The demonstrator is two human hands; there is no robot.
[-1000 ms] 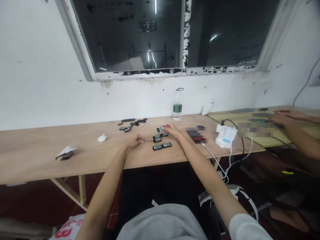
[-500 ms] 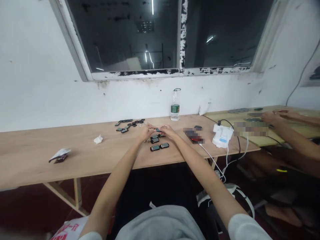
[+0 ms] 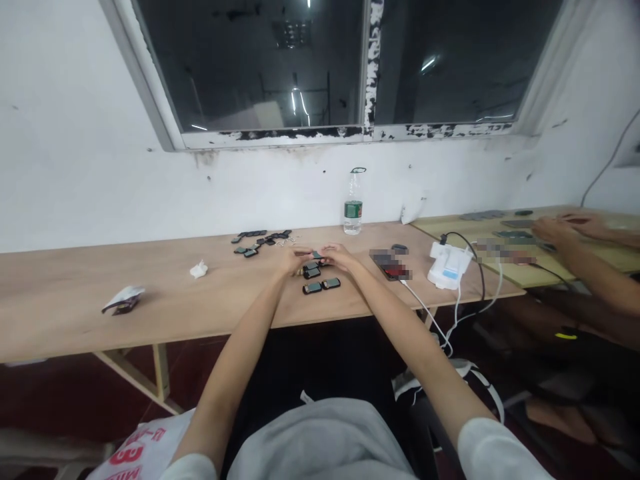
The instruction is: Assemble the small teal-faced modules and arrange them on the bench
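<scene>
The left hand (image 3: 294,261) and right hand (image 3: 341,257) have come together over the wooden table (image 3: 75,293), fingers curled near a small black device (image 3: 317,255), grip unclear; matching devices (image 3: 313,288) lie just below them.

The tabletop (image 3: 125,327) is faced with smooth, matt plywood; the small devices (image 3: 313,288) are cased in glossy dark plastic.

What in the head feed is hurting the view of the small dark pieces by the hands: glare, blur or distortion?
Head view: light streaks reflect in the dark window, no strong glare falls on the wooden table; the small dark pieces look soft, so fine detail is hard to read; the wide lens slants the window frame; a pixelated patch covers the flat device by the right hand.
</scene>
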